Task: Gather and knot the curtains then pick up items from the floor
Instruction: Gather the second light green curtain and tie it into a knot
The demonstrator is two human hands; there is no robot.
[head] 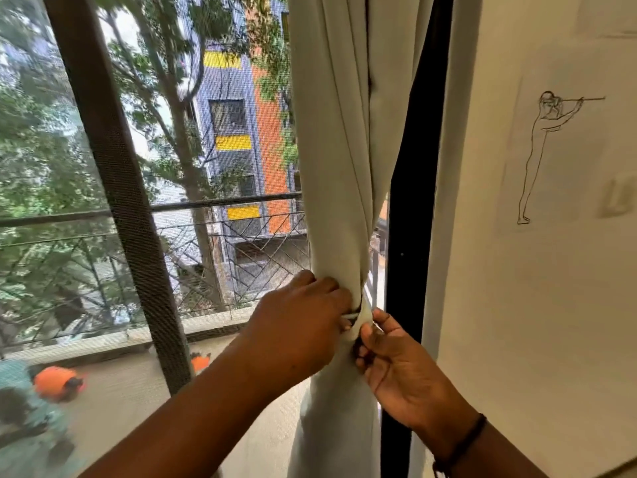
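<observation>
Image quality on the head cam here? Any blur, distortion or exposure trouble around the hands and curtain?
Head view: hands, left and right, and the gathered curtain are sharp and evenly lit by daylight; the trees and lower-left edge are smeared; wide-angle bend tilts the window frame; the wall at right looks bright and washed.

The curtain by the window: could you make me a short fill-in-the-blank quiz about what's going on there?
1. Both hands grip the pale curtain where it is gathered into a ____ bunch.
2. The left hand and right hand meet at a dark ____ around the cloth.
3. The wall drawing hangs to the curtain's ____.

Missing words: narrow; band; right
</observation>
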